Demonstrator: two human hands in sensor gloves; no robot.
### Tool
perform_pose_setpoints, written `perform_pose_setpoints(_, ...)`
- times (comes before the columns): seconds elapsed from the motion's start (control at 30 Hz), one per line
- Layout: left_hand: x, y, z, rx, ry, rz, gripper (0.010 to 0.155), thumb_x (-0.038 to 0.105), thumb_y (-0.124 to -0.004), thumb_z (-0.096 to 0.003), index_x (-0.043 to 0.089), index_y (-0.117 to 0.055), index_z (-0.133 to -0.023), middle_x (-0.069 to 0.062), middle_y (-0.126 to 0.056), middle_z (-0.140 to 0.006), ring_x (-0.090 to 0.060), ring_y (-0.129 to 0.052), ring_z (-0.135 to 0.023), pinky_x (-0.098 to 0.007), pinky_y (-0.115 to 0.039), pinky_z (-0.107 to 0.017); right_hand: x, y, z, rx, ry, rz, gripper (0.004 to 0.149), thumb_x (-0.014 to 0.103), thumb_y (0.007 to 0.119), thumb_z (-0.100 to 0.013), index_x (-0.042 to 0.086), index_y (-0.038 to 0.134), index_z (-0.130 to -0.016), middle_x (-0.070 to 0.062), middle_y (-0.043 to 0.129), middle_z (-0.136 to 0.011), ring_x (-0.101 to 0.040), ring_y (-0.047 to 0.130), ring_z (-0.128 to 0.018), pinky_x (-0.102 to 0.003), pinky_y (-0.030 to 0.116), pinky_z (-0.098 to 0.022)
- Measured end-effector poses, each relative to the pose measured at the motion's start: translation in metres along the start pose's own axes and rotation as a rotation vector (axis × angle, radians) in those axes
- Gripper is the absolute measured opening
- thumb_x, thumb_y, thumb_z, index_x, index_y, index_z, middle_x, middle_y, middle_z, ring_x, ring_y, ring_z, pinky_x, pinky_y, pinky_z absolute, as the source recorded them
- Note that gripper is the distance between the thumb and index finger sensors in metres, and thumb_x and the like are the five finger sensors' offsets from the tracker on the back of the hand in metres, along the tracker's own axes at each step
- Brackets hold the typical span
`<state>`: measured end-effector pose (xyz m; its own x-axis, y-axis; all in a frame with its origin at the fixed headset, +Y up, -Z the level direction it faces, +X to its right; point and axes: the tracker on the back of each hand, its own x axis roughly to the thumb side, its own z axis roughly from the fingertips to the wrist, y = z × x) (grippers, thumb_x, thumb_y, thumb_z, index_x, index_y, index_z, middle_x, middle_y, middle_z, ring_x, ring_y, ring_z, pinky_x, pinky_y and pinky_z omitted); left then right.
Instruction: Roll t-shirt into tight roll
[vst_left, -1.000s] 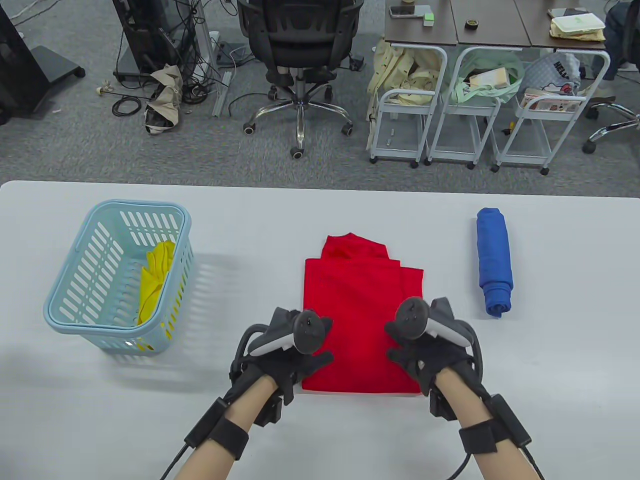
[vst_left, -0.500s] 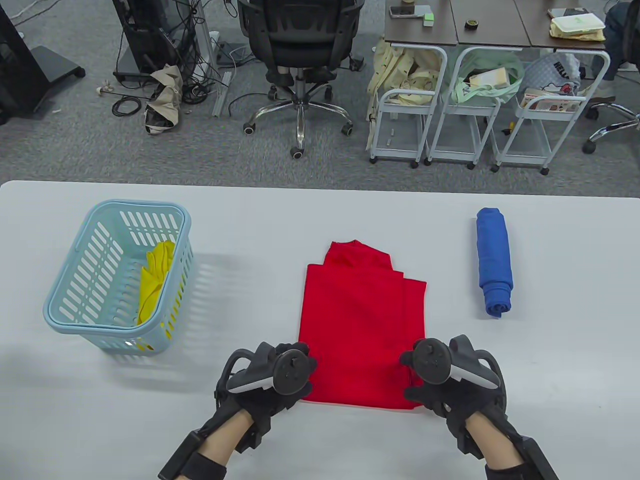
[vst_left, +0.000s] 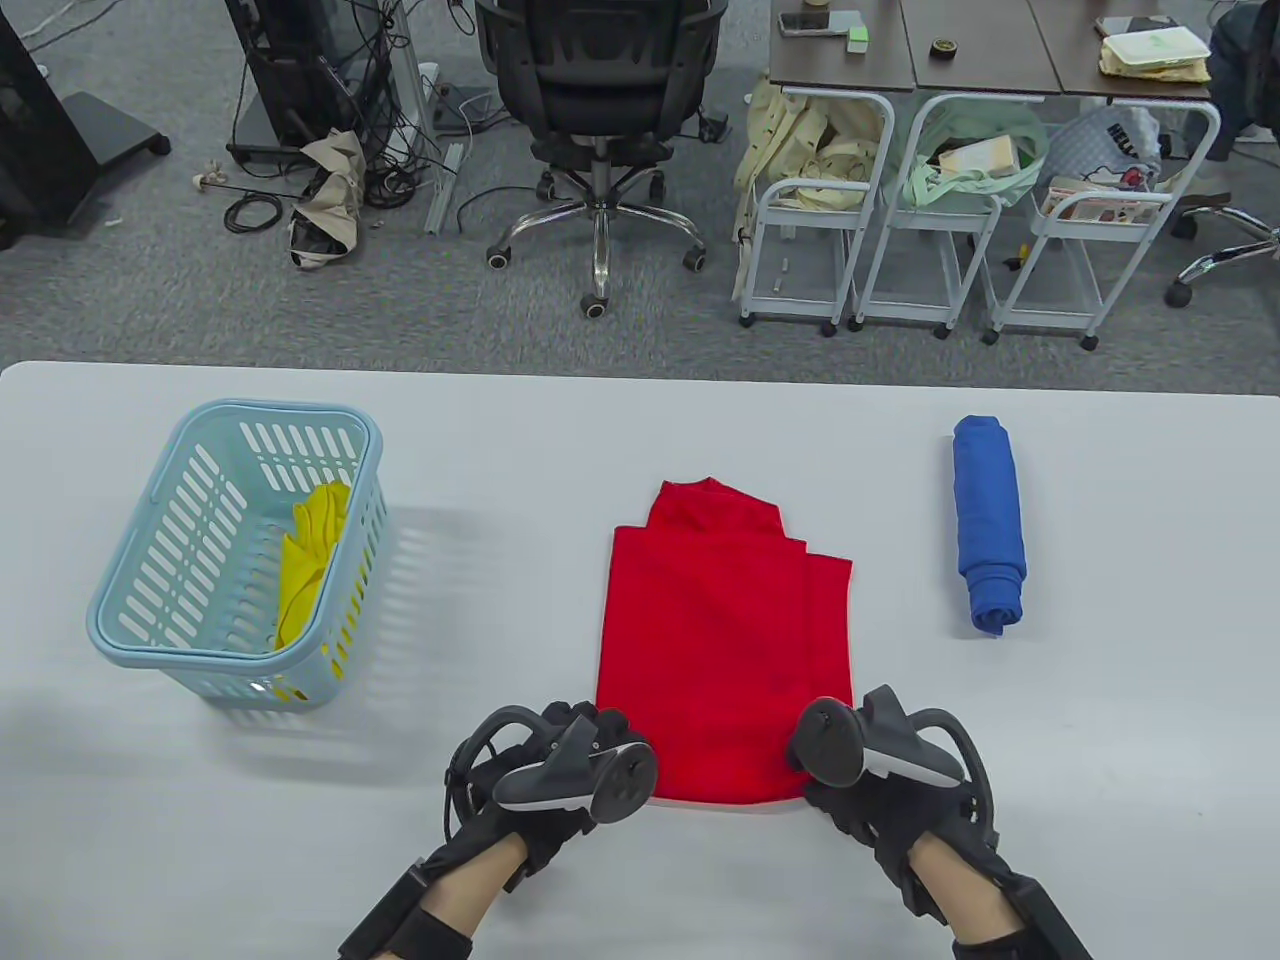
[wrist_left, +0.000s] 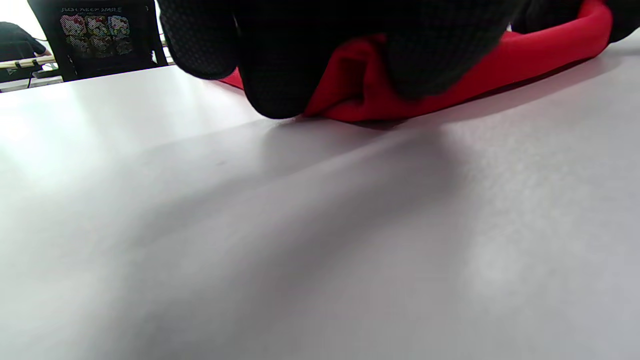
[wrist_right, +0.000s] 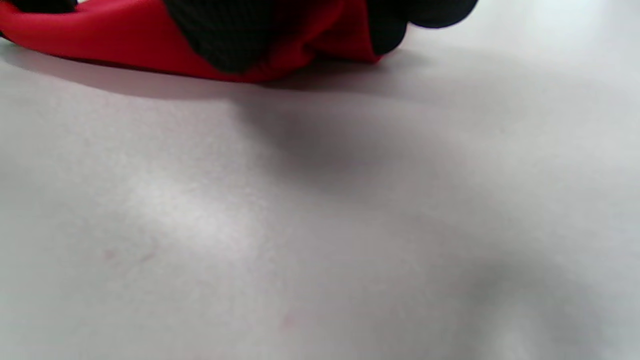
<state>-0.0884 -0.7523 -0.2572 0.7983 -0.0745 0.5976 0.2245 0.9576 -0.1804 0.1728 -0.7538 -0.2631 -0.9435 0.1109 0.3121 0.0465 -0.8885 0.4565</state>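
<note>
The red t-shirt (vst_left: 725, 640) lay flat near the middle of the white table (vst_left: 1100, 720), already folded into a long panel with its collar pointing away from the person and its near hem just in front of both hands. The left hand (vst_left: 560, 775) was at the hem's left corner and the right hand (vst_left: 870, 765) at its right corner; from the wrist cameras the gloved fingers (wrist_left: 280, 85) of the left curled down over a small fold of red cloth bunched against the tabletop, and the right fingers (wrist_right: 225, 35) did much the same on their side, so both hands looked clamped on the hem, not spread flat. To me the shirt seemed light, limp and thin, the sort of cloth that would wrinkle and slide on that smooth surface rather than hold a shape. I judged the two hem corners the sensible place to take it, with even pressure across the width, or the roll might go loose or skew to one side. A blue rolled shirt (vst_left: 988, 525) lay well off to the right, and a light-blue basket (vst_left: 140, 560) holding a yellow cloth (vst_left: 310, 560) stood to the left.
</note>
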Motion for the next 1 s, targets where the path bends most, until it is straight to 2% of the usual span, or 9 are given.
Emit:
perform_pose_setpoints(0.13,-0.016,0.007,0.005,-0.033,-0.014,0.24,0.042,0.041,-0.073,-0.0549,0.027,-0.08,-0.094,-0.001,-0.09,-0.091,-0.025,-0.094,-0.079,-0.052,-0.074,-0.069,-0.008,-0.008,0.005,0.001,0.003,-0.041,0.04,0.034,0.074,-0.055,0.025,0.068,-0.094,-0.007,0.062,-0.104,-0.027,0.078,-0.084,-0.05,0.065,-0.064)
perform_pose_setpoints(0.3,-0.04,0.017,0.018,-0.054,-0.059,0.62,0.043,0.043,-0.072,-0.0561,0.024,-0.083,-0.093,-0.005,-0.092,-0.089,-0.028,-0.094,-0.077,-0.055,-0.073,-0.068,-0.026,-0.017,0.015,0.103,-0.103,-0.382,0.041,0.039,0.068,-0.056,0.018,0.075,-0.091,-0.012,0.076,-0.093,-0.025,0.091,-0.069,-0.046,0.075,-0.054)
perform_pose_setpoints(0.53,-0.026,0.015,0.013,0.007,0.2,0.029,0.052,0.046,-0.068,-0.0573,0.027,-0.065,-0.105,-0.005,-0.076,-0.105,-0.029,-0.083,-0.091,-0.055,-0.066,-0.073,-0.014,-0.003,-0.002,0.049,0.121,-0.117,0.042,0.043,0.062,-0.057,0.02,0.067,-0.093,-0.009,0.069,-0.093,-0.021,0.087,-0.067,-0.045,0.072,-0.055)
perform_pose_setpoints(0.67,-0.01,0.032,0.024,0.179,0.058,0.196,0.054,0.045,-0.069,-0.0574,0.028,-0.062,-0.108,-0.005,-0.077,-0.105,-0.03,-0.083,-0.092,-0.055,-0.067,-0.073,-0.013,-0.004,-0.002,0.051,0.128,-0.134,0.042,0.043,0.063,-0.058,0.02,0.068,-0.093,-0.01,0.07,-0.094,-0.022,0.088,-0.068,-0.045,0.072,-0.055)
perform_pose_setpoints(0.77,0.011,0.016,0.012,0.068,-0.094,0.284,0.053,0.044,-0.073,-0.0554,0.029,-0.068,-0.106,-0.006,-0.081,-0.105,-0.031,-0.086,-0.09,-0.055,-0.068,-0.071,-0.017,-0.006,0.002,0.025,0.211,-0.131,0.044,0.047,0.067,-0.057,0.021,0.07,-0.092,-0.008,0.072,-0.094,-0.022,0.09,-0.068,-0.045,0.074,-0.054)
perform_pose_setpoints(0.83,0.023,-0.003,0.0,-0.137,-0.085,0.151,0.057,0.049,-0.072,-0.0548,0.032,-0.063,-0.108,-0.006,-0.063,-0.111,-0.03,-0.069,-0.095,-0.053,-0.064,-0.074,-0.019,-0.014,0.012,-0.072,0.434,-0.011,0.053,0.05,0.072,-0.054,0.017,0.069,-0.096,-0.013,0.072,-0.096,-0.025,0.09,-0.069,-0.047,0.074,-0.054)
perform_pose_setpoints(0.9,0.025,-0.001,0.001,-0.062,-0.089,0.096,0.061,0.053,-0.072,-0.0536,0.034,-0.055,-0.109,-0.006,-0.061,-0.111,-0.029,-0.068,-0.093,-0.052,-0.064,-0.074,-0.022,-0.025,0.022,-0.146,0.483,0.069,0.055,0.049,0.075,-0.053,0.019,0.066,-0.098,-0.011,0.069,-0.098,-0.023,0.089,-0.07,-0.046,0.073,-0.056)
perform_pose_setpoints(0.93,0.024,0.0,0.001,-0.08,-0.087,0.108,0.061,0.053,-0.073,-0.0532,0.033,-0.057,-0.109,-0.006,-0.063,-0.111,-0.029,-0.07,-0.093,-0.052,-0.065,-0.074,-0.021,-0.028,0.026,-0.169,0.436,0.043,0.053,0.047,0.075,-0.053,0.02,0.065,-0.098,-0.011,0.068,-0.099,-0.023,0.087,-0.071,-0.047,0.071,-0.057)
perform_pose_setpoints(1.0,0.022,-0.002,0.001,-0.086,-0.082,0.156,0.062,0.053,-0.074,-0.0531,0.033,-0.057,-0.109,-0.006,-0.061,-0.111,-0.029,-0.068,-0.094,-0.052,-0.064,-0.075,-0.013,-0.032,0.026,-0.145,0.107,-0.083,0.051,0.043,0.077,-0.054,0.023,0.063,-0.099,-0.01,0.063,-0.101,-0.025,0.082,-0.076,-0.048,0.067,-0.061)
